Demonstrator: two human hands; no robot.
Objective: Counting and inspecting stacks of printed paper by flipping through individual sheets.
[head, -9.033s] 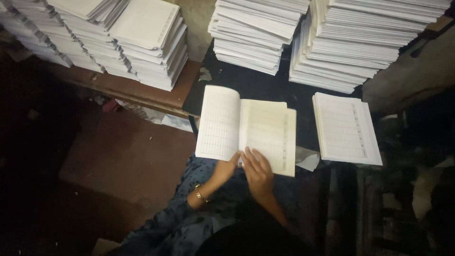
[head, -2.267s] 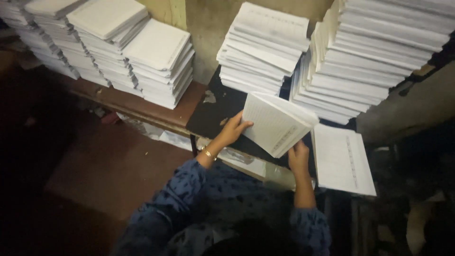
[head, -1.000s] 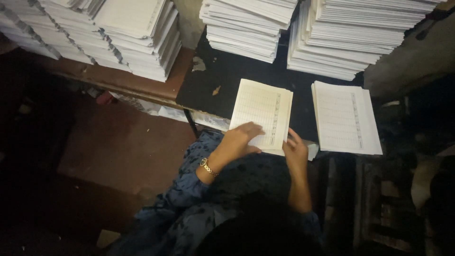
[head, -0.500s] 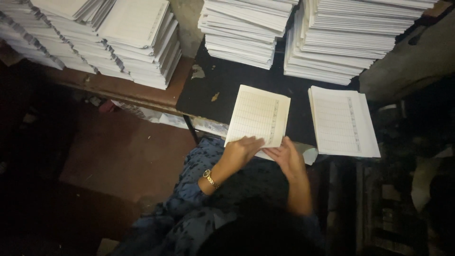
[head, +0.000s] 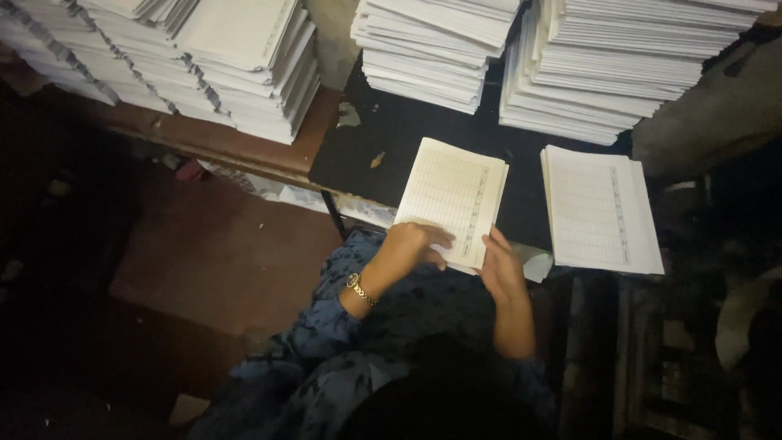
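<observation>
A folded sheaf of ruled sheets lies on the dark surface, its near edge overhanging toward the person. The left hand rests fingers-down on the sheaf's near left corner, fingers curled. The right hand touches the near right corner, fingers loosely spread along the edge; whether it pinches the paper I cannot tell. A second ruled stack lies just to the right, apart from both hands. Tall paper piles stand behind.

folded sheet set at table front edge | flat sheet pile just right of it | tall stacks along back edge
</observation>
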